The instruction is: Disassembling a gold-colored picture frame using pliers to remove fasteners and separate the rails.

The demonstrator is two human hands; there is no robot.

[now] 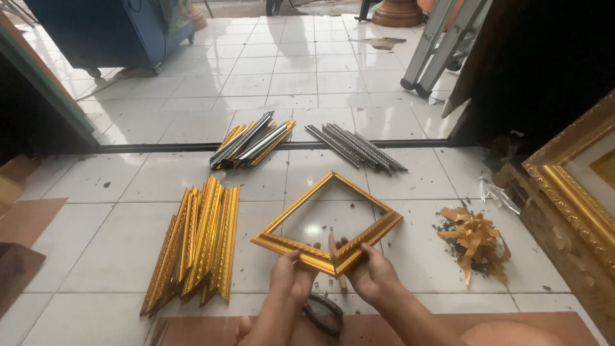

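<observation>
A: Obs. 1. One gold picture frame (328, 223) lies on the white tiled floor (96, 256), turned like a diamond, its near corner toward the person. Left hand (291, 274) and right hand (370, 274) both close on that near corner, fingers curled over the moulding, thumbs on top. A thin stick-like tool (334, 253) stands at the joint between the hands; which hand grips it, cannot tell.

B: Room around the frame?

A: Bare tile on the left between the frame and the stack of gold mouldings (195, 247); they sit near, not touching. On the right, open tile up to the heap of gold offcuts and shavings (473, 240). Behind the frame, a dark floor track (160, 147) crosses the tiles.

B: Counts?

A: Frames on the floor: one. Large ornate gold frame (573, 186) leaning at the right edge: one. Bundles on the track: two, a mixed gold and silver bundle (251, 142) and a silver-grey bundle (355, 146). Gold stack: roughly six strips; exact number cannot be told. A dark looped tool (323, 314) lies just under the wrists. A ladder foot (423, 80) stands far right.
</observation>
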